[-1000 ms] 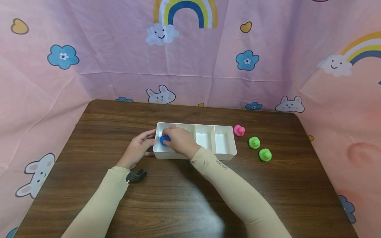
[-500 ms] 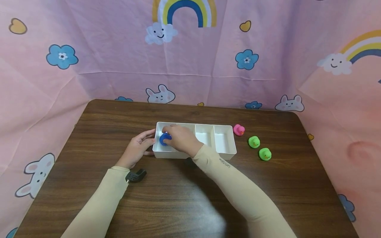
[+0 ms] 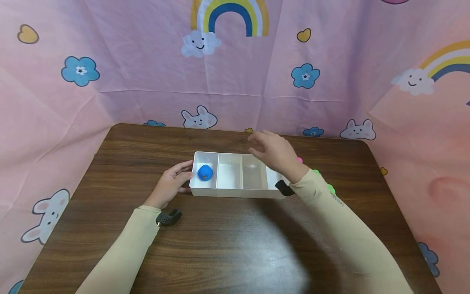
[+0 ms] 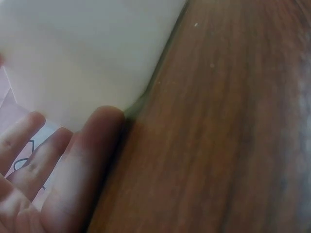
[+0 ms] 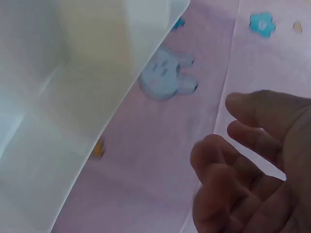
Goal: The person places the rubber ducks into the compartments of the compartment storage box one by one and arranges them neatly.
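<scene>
A white box [image 3: 235, 193] with a row of compartments sits on the table, and a blue rubber duck [image 3: 205, 172] is in its leftmost compartment. My left hand [image 3: 169, 181] rests against the box's left end. The left wrist view shows its fingers [image 4: 77, 170] extended, with tips at the white wall. Over the right part of the box hovers my right hand [image 3: 275, 153], holding nothing. Its fingers [image 5: 218, 194] are loosely bent in the right wrist view, apart from the box wall.
Just right of the box, a pink duck [image 3: 300, 160] and two green ducks [image 3: 331, 189] are partly hidden behind the right hand and sleeve. The brown wooden table [image 3: 205, 245] ends at a pink patterned cloth [image 3: 147, 61] behind it.
My right hand has let go of the blue duck in the left compartment and moved up and right, over the box's right part. The left hand stays at the box's end.
</scene>
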`<action>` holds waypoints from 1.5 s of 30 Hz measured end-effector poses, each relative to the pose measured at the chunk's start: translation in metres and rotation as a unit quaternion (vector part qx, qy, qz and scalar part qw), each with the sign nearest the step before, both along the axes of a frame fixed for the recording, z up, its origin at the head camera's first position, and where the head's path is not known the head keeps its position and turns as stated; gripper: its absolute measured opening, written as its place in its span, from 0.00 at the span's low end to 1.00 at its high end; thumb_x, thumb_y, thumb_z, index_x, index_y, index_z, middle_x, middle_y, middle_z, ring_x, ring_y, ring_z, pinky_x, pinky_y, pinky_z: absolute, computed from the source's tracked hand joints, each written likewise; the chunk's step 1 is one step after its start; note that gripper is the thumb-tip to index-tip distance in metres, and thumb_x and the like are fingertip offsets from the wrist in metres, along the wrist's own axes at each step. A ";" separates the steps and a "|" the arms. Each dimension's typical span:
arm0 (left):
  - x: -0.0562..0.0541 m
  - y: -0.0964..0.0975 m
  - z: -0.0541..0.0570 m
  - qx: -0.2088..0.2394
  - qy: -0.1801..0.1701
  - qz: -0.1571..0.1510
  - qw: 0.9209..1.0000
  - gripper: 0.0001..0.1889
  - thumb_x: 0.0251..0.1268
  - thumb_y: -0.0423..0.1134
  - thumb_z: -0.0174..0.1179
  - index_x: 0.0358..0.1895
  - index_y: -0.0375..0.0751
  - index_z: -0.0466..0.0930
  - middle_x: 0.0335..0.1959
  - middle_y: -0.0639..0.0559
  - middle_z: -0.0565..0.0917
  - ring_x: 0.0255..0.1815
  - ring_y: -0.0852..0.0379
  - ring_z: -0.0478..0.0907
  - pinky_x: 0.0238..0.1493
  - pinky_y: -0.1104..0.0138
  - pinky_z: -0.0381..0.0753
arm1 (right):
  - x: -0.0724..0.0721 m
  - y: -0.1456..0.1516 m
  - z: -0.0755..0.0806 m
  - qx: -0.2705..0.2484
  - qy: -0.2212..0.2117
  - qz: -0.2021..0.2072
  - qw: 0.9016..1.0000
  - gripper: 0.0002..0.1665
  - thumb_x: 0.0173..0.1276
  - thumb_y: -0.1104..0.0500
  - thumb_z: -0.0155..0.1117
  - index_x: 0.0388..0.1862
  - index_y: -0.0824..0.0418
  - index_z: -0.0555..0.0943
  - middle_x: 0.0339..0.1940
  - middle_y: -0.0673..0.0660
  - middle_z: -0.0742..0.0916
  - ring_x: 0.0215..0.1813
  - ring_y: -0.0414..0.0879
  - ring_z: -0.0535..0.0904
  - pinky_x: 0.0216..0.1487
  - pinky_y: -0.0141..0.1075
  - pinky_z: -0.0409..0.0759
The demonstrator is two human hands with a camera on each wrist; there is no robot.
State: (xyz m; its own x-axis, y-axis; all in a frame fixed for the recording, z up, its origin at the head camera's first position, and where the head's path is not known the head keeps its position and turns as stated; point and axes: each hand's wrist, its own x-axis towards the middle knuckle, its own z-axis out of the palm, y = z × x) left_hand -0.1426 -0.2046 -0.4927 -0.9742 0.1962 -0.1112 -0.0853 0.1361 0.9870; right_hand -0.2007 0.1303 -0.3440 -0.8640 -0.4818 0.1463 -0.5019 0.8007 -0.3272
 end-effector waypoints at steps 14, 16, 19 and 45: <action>-0.001 0.000 -0.003 -0.004 0.009 0.002 1.000 0.30 0.79 0.49 0.58 0.78 0.45 0.66 0.75 0.39 0.71 0.68 0.36 0.76 0.49 0.55 0.89 | -0.020 0.138 -0.028 0.001 -0.124 -0.113 0.986 0.26 0.73 0.54 0.68 0.65 0.64 0.78 0.59 0.64 0.84 0.57 0.59 0.81 0.57 0.58 0.81; -0.001 -0.001 -0.003 -0.004 0.004 0.005 1.000 0.30 0.79 0.49 0.59 0.78 0.46 0.66 0.75 0.41 0.71 0.69 0.37 0.76 0.49 0.55 0.89 | -0.019 0.151 -0.035 -0.009 -0.144 -0.115 0.983 0.27 0.74 0.55 0.68 0.66 0.65 0.77 0.62 0.66 0.83 0.59 0.60 0.81 0.59 0.59 0.81; 0.000 -0.001 -0.001 -0.006 0.004 0.004 1.000 0.30 0.79 0.49 0.59 0.78 0.46 0.66 0.75 0.41 0.71 0.69 0.37 0.76 0.49 0.55 0.89 | -0.018 0.164 -0.046 -0.021 -0.173 -0.113 0.978 0.26 0.74 0.57 0.67 0.67 0.66 0.76 0.62 0.67 0.82 0.60 0.62 0.80 0.61 0.60 0.80; 0.001 0.000 0.002 -0.005 -0.005 0.005 1.000 0.31 0.78 0.51 0.59 0.77 0.45 0.67 0.75 0.41 0.71 0.68 0.36 0.76 0.51 0.52 0.88 | -0.025 0.159 -0.086 -0.011 -0.152 -0.096 0.984 0.21 0.74 0.56 0.69 0.59 0.66 0.81 0.51 0.64 0.86 0.52 0.58 0.83 0.57 0.56 0.83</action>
State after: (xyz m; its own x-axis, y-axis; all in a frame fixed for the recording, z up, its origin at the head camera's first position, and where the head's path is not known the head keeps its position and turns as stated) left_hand -0.1413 -0.2046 -0.4906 -0.9747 0.1861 -0.1237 -0.0973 0.1445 0.9847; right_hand -0.2260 0.2893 -0.4300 -0.9443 -0.3045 -0.1248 -0.2176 0.8624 -0.4571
